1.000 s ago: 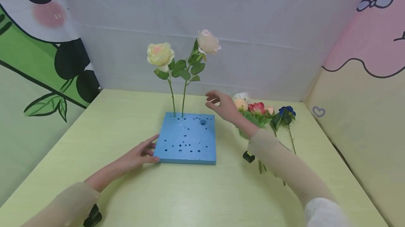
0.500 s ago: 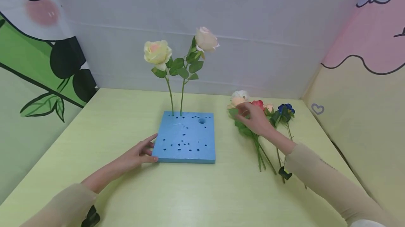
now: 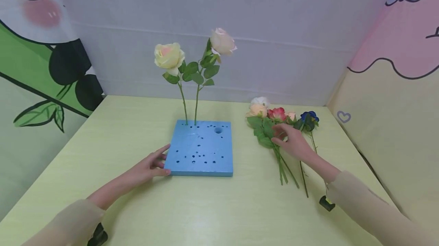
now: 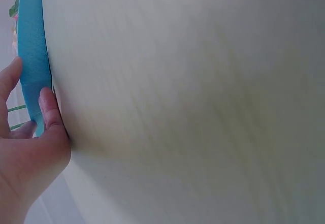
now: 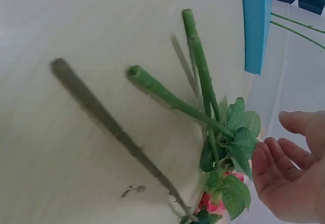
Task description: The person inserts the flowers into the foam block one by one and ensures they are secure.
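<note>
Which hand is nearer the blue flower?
Right. The right hand is close by the blue flower, to its left and nearer the person; the left hand, much farther left, touches the blue board.

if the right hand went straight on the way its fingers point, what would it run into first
Most likely the green leaves of the flowers lying on the table; the right hand looks very close to them, though contact and depth are hard to judge.
</note>
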A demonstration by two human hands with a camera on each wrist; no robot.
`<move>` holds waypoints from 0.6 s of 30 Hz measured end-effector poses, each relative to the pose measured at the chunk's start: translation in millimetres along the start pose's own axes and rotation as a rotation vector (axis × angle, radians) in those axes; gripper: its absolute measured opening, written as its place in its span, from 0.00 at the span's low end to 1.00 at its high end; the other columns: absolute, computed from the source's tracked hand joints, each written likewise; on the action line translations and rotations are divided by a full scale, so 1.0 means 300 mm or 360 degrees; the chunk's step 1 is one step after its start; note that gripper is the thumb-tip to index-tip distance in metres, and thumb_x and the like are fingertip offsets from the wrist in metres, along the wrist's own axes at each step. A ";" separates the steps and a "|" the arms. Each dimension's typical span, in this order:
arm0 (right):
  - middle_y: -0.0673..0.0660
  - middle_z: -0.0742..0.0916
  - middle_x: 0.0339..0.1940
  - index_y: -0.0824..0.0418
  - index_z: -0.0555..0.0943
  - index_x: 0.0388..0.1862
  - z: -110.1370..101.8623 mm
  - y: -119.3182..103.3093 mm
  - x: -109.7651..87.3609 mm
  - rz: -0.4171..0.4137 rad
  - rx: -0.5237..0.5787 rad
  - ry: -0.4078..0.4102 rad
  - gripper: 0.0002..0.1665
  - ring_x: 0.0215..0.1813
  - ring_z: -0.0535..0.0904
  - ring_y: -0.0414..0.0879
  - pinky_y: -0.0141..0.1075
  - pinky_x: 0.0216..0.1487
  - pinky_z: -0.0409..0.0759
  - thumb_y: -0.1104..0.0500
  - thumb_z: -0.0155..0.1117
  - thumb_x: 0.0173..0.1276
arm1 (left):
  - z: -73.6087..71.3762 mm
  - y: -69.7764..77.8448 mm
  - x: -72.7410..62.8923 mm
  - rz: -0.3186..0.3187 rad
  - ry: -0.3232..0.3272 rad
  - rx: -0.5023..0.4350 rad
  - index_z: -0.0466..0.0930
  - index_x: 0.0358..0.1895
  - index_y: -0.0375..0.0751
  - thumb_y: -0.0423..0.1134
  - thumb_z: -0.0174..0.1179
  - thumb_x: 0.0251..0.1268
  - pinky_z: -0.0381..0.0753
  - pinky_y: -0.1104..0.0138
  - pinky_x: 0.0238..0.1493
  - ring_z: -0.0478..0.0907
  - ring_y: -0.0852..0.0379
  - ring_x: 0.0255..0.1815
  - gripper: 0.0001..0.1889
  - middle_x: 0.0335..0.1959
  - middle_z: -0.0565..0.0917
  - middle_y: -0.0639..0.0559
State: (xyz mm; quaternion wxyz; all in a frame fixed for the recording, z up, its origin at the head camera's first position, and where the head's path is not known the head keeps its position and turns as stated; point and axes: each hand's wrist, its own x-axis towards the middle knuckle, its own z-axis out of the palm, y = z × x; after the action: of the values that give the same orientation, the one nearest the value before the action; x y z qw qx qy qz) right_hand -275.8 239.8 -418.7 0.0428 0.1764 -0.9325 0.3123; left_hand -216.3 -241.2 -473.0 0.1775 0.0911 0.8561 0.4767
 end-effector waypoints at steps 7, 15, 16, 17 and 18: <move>0.66 0.85 0.49 0.68 0.74 0.63 -0.003 0.028 -0.030 0.0029 0.0033 -0.0048 0.25 0.47 0.84 0.58 0.40 0.41 0.81 0.61 0.65 0.69 | -0.001 -0.009 0.004 0.0006 0.0004 0.0003 0.44 0.81 0.53 0.48 0.66 0.64 0.74 0.62 0.49 0.69 0.46 0.61 0.48 0.68 0.66 0.38; 0.61 0.86 0.40 0.69 0.76 0.60 0.007 0.052 -0.056 0.0084 0.0009 -0.0167 0.25 0.41 0.83 0.52 0.37 0.39 0.80 0.62 0.68 0.65 | 0.000 -0.003 0.002 0.0007 0.0007 0.0019 0.44 0.81 0.52 0.48 0.66 0.64 0.74 0.62 0.50 0.69 0.46 0.61 0.48 0.67 0.67 0.38; 0.61 0.86 0.40 0.69 0.76 0.60 0.009 0.054 -0.057 0.0101 0.0012 -0.0184 0.25 0.41 0.83 0.51 0.36 0.38 0.79 0.62 0.68 0.65 | 0.000 -0.003 0.002 0.0008 0.0009 0.0021 0.44 0.81 0.52 0.48 0.66 0.63 0.74 0.62 0.50 0.69 0.46 0.61 0.48 0.67 0.67 0.38; 0.61 0.86 0.39 0.69 0.77 0.60 0.010 0.057 -0.058 0.0114 0.0013 -0.0200 0.25 0.40 0.83 0.51 0.35 0.38 0.79 0.62 0.68 0.65 | 0.000 -0.002 0.002 0.0008 0.0011 0.0024 0.44 0.81 0.52 0.49 0.66 0.63 0.74 0.62 0.50 0.69 0.46 0.61 0.48 0.67 0.67 0.38; 0.61 0.86 0.40 0.68 0.77 0.60 0.010 0.061 -0.059 0.0133 0.0016 -0.0219 0.25 0.41 0.83 0.51 0.35 0.38 0.79 0.62 0.69 0.65 | 0.000 -0.001 0.001 0.0008 0.0012 0.0025 0.44 0.81 0.52 0.48 0.66 0.63 0.74 0.62 0.50 0.69 0.46 0.61 0.48 0.67 0.67 0.38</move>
State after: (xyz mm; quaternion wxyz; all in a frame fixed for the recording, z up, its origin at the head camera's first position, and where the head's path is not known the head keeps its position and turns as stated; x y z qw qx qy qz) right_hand -265.7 256.8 -434.9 -0.0354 0.1587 -0.9382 0.3056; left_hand -216.7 -241.2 -473.5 0.1724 0.0930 0.8602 0.4709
